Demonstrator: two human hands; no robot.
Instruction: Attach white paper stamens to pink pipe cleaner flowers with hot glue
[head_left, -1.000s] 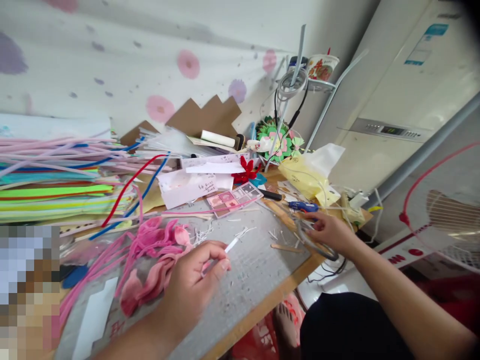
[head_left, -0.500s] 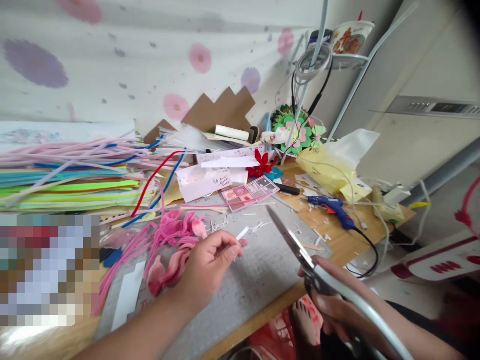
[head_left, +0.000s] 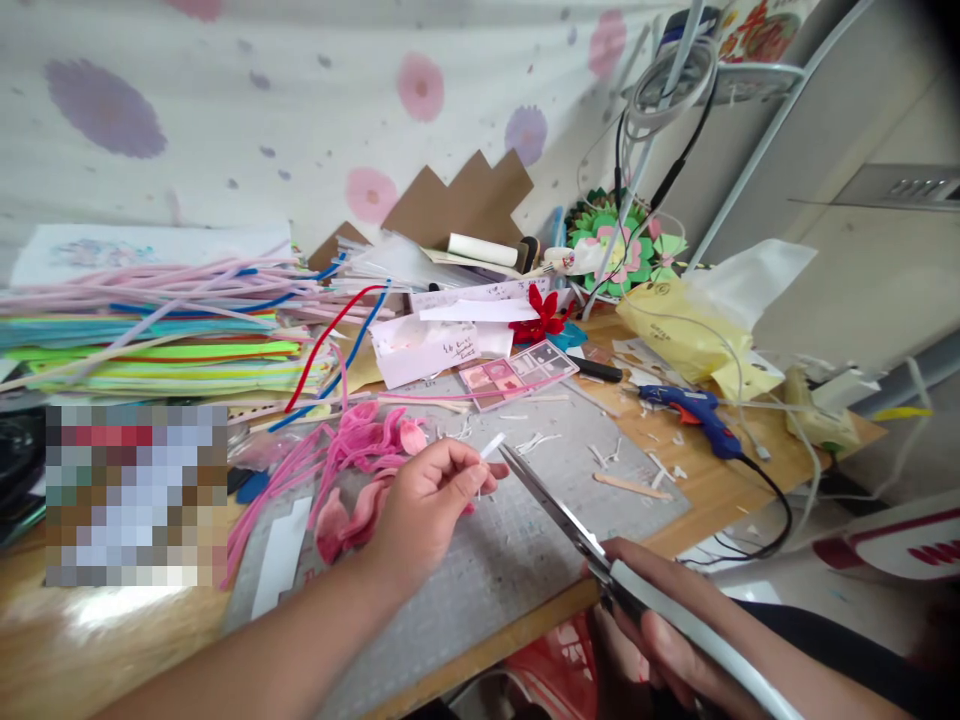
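Between the thumb and fingers of my left hand (head_left: 439, 495) a small white strip (head_left: 493, 446) is pinched, its end sticking up. My right hand (head_left: 660, 610) is wrapped round a pair of scissors (head_left: 551, 505) with long metal blades and pale handles. The blade tips point up and left, right beside the white strip; whether they touch it I cannot tell. Under both hands lies a grey cutting mat (head_left: 517, 575). Pink fuzzy petals (head_left: 367, 430) on pink stems rest just left of my left hand. A stepped white paper piece (head_left: 281, 560) lies on the mat's left side.
A blue glue gun (head_left: 694, 412) with a black cable lies at the right, near a yellow bag (head_left: 675, 320). Bundled coloured pipe cleaners (head_left: 165, 365) fill the back left. A red flower (head_left: 537, 315) and a wooden stick (head_left: 631, 486) lie further in. White scraps are scattered around.
The scissors have come left, bringing their tips to the white strip, and their blades look closer together. My left hand keeps its pinch. The whole view has shifted slightly.
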